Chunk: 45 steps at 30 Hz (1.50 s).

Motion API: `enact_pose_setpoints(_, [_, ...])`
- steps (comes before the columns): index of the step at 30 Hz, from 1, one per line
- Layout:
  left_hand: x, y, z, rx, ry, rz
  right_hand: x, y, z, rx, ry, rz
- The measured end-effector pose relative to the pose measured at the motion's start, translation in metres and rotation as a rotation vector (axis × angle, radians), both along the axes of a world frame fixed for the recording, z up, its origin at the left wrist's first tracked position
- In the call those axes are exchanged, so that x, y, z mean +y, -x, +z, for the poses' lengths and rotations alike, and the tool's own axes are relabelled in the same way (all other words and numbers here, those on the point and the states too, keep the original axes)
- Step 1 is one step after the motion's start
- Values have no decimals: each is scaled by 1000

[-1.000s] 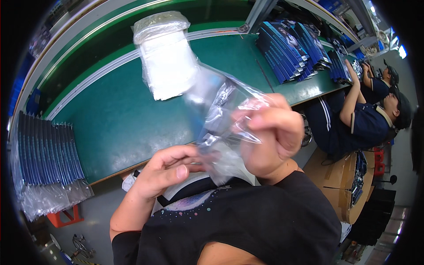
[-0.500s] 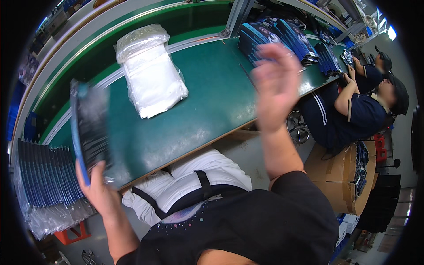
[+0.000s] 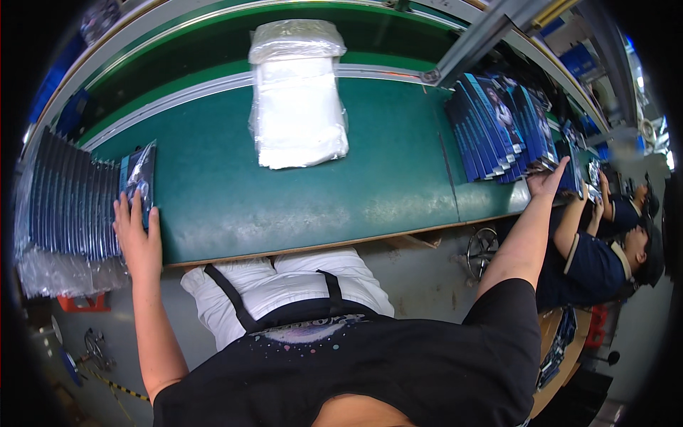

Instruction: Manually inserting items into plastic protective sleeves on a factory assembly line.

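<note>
My left hand (image 3: 139, 231) lies with fingers spread against a thin dark-blue box in clear plastic wrap (image 3: 140, 171). That box stands at the right end of a packed row of similar wrapped boxes (image 3: 67, 199) at the table's left end. On the far right, my right hand (image 3: 546, 182) reaches to the near edge of a group of blue printed boxes (image 3: 487, 128). Its fingers are apart at the boxes' lower ends, and no box is lifted in it. A stack of clear plastic bags (image 3: 299, 107) lies flat at the table's back middle.
The green tabletop (image 3: 284, 206) spans the front, with a metal post (image 3: 491, 43) at the back right. Two people in dark shirts (image 3: 597, 263) work at the right. Beside them stands a cardboard box (image 3: 562, 356) of dark items. A wheeled stool base (image 3: 482, 249) shows below the table.
My left hand has set the wrapped box against the left row and loosened its fingers. My right hand has moved right to the blue boxes. The view has turned.
</note>
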<state>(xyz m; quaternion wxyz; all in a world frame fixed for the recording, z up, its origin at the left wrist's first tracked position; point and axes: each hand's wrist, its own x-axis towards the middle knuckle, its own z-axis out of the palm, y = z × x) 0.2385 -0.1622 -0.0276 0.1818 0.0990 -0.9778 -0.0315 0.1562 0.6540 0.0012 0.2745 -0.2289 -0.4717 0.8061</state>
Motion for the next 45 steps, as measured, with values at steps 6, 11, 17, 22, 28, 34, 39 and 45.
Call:
enact_pose_setpoints(6, [76, 21, 40, 204, -141, -366, 19, 17, -29, 15, -28, 174])
enact_pose_setpoints(11, [125, 67, 47, 250, -145, -718, 5, 30, -40, 3, -42, 255])
enact_pose_setpoints(17, [145, 100, 34, 9, -121, -928, -45, 19, -13, -95, -68, 294])
enact_pose_setpoints(22, [154, 97, 43, -47, -229, -868, -64, 25, 83, -330, -570, 222])
enact_pose_setpoints(28, [158, 98, 45, 188, -60, -1041, -192, 42, 126, -699, -1500, 263])
enact_pose_setpoints(34, [153, 100, 40, 19, -180, -970, -213, 46, 114, -454, -1863, -49])
enact_pose_setpoints(39, [155, 98, 41, 137, -361, -950, -287, -23, 142, 49, -682, 594])
enact_pose_setpoints(45, [154, 103, 41, 162, -451, -920, -341, -30, 30, 151, 477, 1303])
